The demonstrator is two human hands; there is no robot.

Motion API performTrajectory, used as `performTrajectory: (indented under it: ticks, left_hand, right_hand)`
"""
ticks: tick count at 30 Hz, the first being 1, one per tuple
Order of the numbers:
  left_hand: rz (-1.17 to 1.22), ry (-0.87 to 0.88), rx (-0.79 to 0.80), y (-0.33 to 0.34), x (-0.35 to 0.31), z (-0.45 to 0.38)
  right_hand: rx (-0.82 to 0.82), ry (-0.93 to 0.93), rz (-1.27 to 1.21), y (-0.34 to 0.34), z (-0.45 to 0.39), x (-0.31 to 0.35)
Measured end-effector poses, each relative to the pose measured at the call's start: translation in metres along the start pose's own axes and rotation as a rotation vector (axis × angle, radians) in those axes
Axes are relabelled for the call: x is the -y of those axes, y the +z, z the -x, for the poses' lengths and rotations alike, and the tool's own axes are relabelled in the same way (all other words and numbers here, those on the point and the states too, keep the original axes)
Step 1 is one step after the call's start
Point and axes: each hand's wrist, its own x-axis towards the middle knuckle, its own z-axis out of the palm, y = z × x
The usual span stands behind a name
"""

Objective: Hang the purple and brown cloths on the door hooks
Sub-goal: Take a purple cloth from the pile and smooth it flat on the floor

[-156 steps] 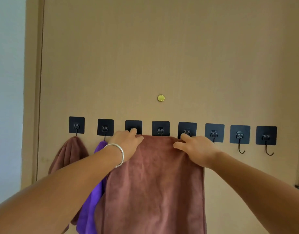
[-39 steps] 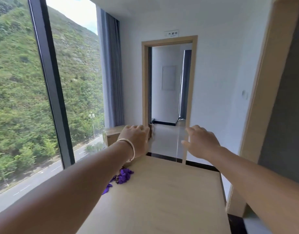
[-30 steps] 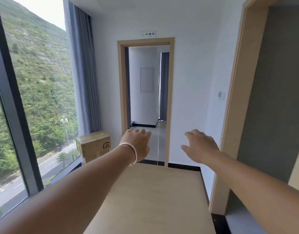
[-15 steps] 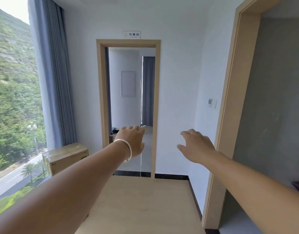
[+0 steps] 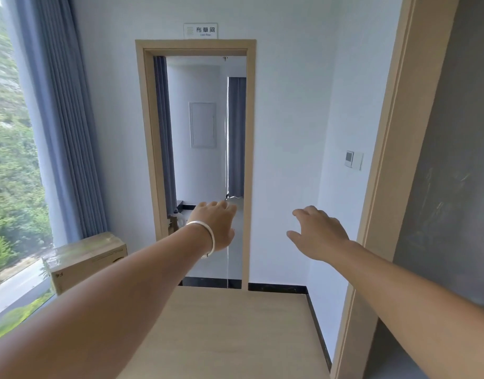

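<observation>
Wooden tabletop (image 5: pixel 235 332) below left hand (image 5: pixel 214 224) and right hand (image 5: pixel 317 233), both empty, fingers loosely spread; purple and brown cloths and door hooks out of view; step judged between hangings, next likely locating a remaining cloth.

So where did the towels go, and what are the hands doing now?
The view has turned from the door with black hooks, where both hands touched the hung brown cloth, to a room with a light wooden table. The purple cloth seen on the table a second ago is now out of sight. The left hand and right hand stay outstretched, holding nothing.
</observation>
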Motion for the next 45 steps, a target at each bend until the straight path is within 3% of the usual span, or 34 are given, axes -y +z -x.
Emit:
performTrajectory:
  ticks: [12, 24, 36, 45]
  left_hand:
    - [-0.027, -0.059, 0.038, 0.055, -0.046, -0.169]
    - [-0.048, -0.019, 0.075, 0.14, -0.037, -0.316]
    - [-0.003, -0.054, 0.053, 0.224, 0.055, -0.481]
    - [-0.038, -0.172, 0.124, 0.295, 0.144, -0.52]
  right_hand:
    - [-0.011, -0.024, -0.002, 0.043, -0.149, -0.107]
    - [0.029, 0.025, 0.019, 0.121, -0.278, -0.162]
    - [-0.001, -0.013, 0.042, 0.173, -0.485, -0.147]
    - [0.052, -0.178, -0.016, 0.237, -0.599, -0.081]
